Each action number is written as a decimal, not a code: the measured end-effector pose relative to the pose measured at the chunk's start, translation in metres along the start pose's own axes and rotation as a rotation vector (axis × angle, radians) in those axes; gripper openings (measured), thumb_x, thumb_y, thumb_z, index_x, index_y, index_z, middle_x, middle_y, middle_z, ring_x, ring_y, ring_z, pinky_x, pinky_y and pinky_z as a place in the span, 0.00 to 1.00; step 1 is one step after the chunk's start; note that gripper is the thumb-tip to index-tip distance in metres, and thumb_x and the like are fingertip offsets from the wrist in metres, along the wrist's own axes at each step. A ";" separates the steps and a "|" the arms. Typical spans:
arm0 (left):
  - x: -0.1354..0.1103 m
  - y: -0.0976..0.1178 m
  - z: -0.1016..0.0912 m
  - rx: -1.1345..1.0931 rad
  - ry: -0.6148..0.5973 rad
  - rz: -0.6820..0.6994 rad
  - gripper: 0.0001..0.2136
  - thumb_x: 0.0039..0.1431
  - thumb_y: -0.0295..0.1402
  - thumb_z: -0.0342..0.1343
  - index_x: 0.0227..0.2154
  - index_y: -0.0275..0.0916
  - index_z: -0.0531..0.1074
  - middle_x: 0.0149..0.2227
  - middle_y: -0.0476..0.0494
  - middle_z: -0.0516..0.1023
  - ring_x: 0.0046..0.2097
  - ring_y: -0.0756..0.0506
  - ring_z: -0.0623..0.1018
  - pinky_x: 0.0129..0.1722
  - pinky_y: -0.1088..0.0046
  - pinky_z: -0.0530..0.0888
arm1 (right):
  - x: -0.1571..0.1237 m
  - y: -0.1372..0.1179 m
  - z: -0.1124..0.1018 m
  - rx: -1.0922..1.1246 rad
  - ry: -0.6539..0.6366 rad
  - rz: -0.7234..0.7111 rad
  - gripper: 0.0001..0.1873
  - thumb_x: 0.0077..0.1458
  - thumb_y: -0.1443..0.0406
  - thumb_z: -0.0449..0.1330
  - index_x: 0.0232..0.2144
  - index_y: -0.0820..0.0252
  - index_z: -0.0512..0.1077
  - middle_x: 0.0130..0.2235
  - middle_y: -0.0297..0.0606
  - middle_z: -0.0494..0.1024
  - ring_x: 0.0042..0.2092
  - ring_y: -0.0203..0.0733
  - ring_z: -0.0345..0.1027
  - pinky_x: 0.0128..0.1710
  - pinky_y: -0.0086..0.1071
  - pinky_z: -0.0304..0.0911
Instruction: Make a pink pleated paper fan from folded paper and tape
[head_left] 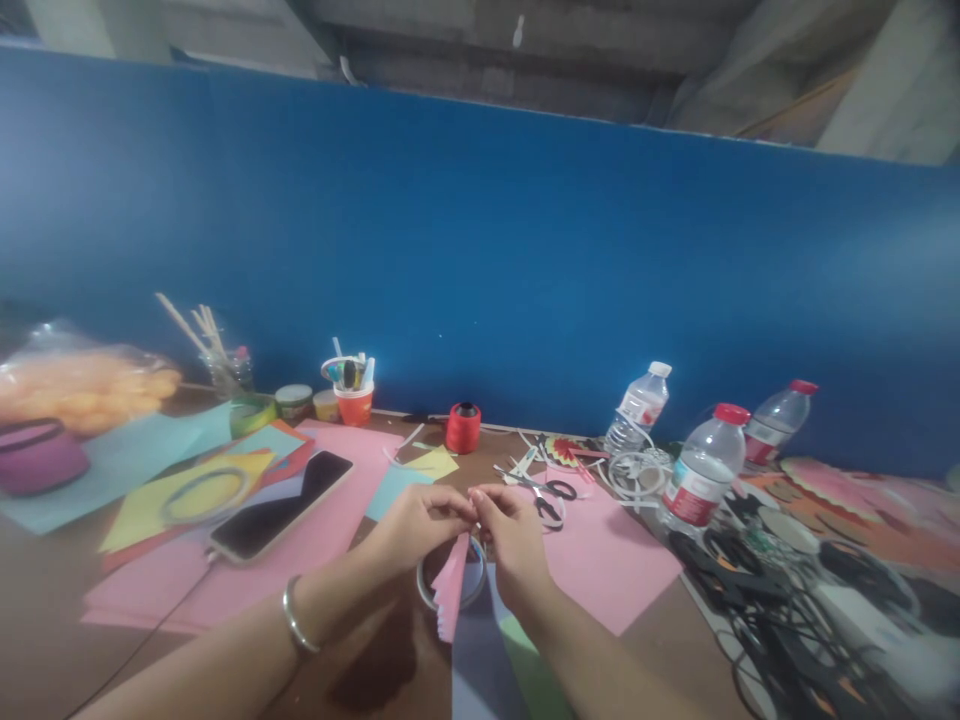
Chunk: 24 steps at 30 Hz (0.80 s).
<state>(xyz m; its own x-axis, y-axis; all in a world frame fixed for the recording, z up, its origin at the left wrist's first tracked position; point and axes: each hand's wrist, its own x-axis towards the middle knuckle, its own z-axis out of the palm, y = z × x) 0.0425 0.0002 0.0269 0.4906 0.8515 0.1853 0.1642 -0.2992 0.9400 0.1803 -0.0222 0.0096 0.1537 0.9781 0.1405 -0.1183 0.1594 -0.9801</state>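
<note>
My left hand (pixel 416 525) and my right hand (pixel 511 535) meet in the middle of the table, fingers pinched together on the top of a folded pink paper strip (pixel 452 590). The strip is pleated like a fan and hangs down between my wrists. A silver bangle (pixel 294 620) circles my left wrist. Under my hands lies a roll of clear tape (pixel 450 590), partly hidden by the pink strip.
Pink paper sheets (pixel 600 560), coloured papers and a phone (pixel 281 505) lie on the brown table. Scissors (pixel 544 490), a red thread spool (pixel 463 427), an orange cup of pens (pixel 354 395) and three water bottles (pixel 705 470) stand behind. Dark cables (pixel 780 600) crowd the right.
</note>
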 end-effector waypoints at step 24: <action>-0.002 0.017 -0.007 0.188 0.087 0.014 0.08 0.46 0.35 0.59 0.30 0.40 0.76 0.34 0.46 0.78 0.39 0.45 0.75 0.41 0.70 0.70 | 0.066 0.004 -0.122 -1.425 -0.069 0.137 0.01 0.38 0.70 0.59 0.19 0.62 0.71 0.24 0.42 0.75 0.26 0.40 0.68 0.23 0.28 0.51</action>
<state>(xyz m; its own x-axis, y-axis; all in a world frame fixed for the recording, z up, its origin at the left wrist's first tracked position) 0.0385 -0.0038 0.0439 0.4198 0.8780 0.2300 0.3184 -0.3797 0.8686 0.3096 0.0263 -0.0022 0.1696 0.9855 0.0007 0.9454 -0.1625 -0.2824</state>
